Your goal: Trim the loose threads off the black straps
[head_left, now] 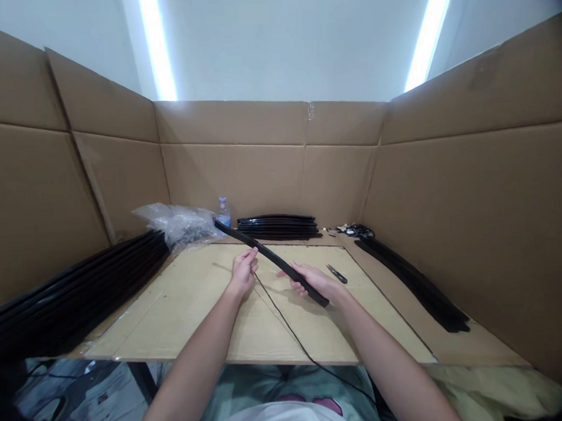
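Note:
A long, slightly curved black strip [270,257] slants across the middle of the view, above the board. My right hand [314,281] is wrapped round its near end, with the index finger pointing left beneath it. My left hand [244,273] is pinched closed, its fingertips close against the strip's left edge. From those fingers a thin black cord [288,327] runs down over the board's front edge towards my lap. The cord's upper end is hidden by my left hand. Small thread snips [337,274] lie on the board, right of my right hand.
Black strips are stacked at the left [76,293], the back [277,227] and the right [414,285]. A clear plastic bag [181,224] and a water bottle [222,211] stand back left. A dark tangle [356,230] lies back right. Cardboard walls [241,175] enclose the pale board [183,318].

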Tool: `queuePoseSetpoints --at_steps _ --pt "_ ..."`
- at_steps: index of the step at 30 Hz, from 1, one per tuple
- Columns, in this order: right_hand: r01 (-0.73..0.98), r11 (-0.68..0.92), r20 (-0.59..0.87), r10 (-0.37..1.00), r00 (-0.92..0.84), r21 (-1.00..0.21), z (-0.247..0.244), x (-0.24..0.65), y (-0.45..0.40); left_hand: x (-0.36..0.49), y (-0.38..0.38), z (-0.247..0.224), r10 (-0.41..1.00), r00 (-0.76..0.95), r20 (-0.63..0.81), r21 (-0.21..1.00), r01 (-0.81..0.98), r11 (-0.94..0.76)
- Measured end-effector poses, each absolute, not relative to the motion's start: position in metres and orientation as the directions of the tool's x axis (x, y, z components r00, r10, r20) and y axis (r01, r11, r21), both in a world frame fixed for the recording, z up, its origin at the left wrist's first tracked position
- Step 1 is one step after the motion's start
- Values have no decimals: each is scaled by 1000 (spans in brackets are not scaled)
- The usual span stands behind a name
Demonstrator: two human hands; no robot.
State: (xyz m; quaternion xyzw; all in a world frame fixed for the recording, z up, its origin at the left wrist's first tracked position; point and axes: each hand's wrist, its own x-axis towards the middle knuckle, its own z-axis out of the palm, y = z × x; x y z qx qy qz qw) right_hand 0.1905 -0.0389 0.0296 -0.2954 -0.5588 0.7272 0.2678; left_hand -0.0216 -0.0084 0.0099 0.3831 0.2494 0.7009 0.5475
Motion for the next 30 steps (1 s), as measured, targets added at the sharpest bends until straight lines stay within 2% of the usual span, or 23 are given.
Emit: queuePoseSetpoints --at_steps 7,18,24,30 --pt "148 144 30 808 -589 -978 30 206 -27 -20 -6 6 961 -136 239 796 -540 -275" --pt "250 387 245 857 -453 -888 28 210 -38 -13 -13 11 956 -101 274 844 -452 -290" --pt "413 540 397 834 -384 -733 26 207 -41 -13 -12 9 954 -128 273 847 -438 -301" --pt "528 578 430 816 -386 -623 23 207 -40 -14 -11 7 950 -141 278 846 -432 -312"
